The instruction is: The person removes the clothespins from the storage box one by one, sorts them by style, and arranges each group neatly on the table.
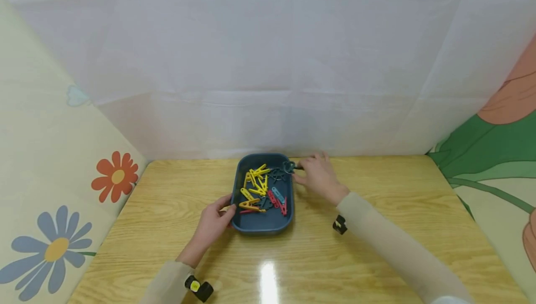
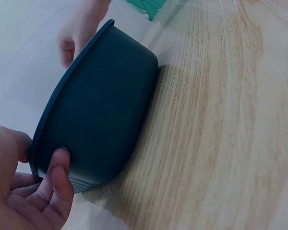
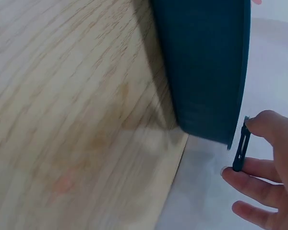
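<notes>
A dark blue tray [image 1: 261, 227] holds several clothespins: yellow ones [image 1: 259, 172], red ones [image 1: 283, 207], a blue one [image 1: 278, 194] and dark ones. My left hand [image 1: 214, 222] grips the tray's left side, thumb at the rim; in the left wrist view the fingers of that hand [image 2: 36, 191] lie against the outer wall [image 2: 101, 105]. Over the tray's upper right corner, my right hand [image 1: 320, 176] pinches a dark clip [image 1: 290, 167]. The right wrist view shows this clip [image 3: 242, 145] between thumb and fingers of the hand [image 3: 273, 167], just beside the tray's rim [image 3: 242, 72].
The tray stands on a wood-grain table [image 1: 368, 229] near its back edge. Behind it hangs a white cloth [image 1: 251, 62]. Printed flower panels [image 1: 54, 201] stand at the left and right sides.
</notes>
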`<state>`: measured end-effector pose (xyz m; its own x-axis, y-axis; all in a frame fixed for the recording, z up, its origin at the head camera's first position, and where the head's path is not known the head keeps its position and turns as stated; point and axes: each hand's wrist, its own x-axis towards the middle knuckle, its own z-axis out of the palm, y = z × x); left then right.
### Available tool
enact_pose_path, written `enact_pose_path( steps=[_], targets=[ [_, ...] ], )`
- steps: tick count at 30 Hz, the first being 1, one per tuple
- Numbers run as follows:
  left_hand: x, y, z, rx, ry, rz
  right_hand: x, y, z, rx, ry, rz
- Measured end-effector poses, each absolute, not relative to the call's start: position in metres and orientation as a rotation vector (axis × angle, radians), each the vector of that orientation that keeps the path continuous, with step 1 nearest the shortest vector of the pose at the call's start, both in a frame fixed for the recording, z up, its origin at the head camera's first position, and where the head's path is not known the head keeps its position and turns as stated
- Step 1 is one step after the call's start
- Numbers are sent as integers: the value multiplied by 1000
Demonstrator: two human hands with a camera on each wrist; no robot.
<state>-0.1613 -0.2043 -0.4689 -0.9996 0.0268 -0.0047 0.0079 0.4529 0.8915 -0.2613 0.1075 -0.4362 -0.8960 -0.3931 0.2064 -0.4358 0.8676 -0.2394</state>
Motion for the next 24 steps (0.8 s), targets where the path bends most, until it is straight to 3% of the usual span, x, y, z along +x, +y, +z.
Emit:
enact_pose_path(
  steps=[24],
  targets=[
    [-161, -204, -467, 31, 2658, 1616, -263, 148, -484, 305, -2979, 464]
  ],
)
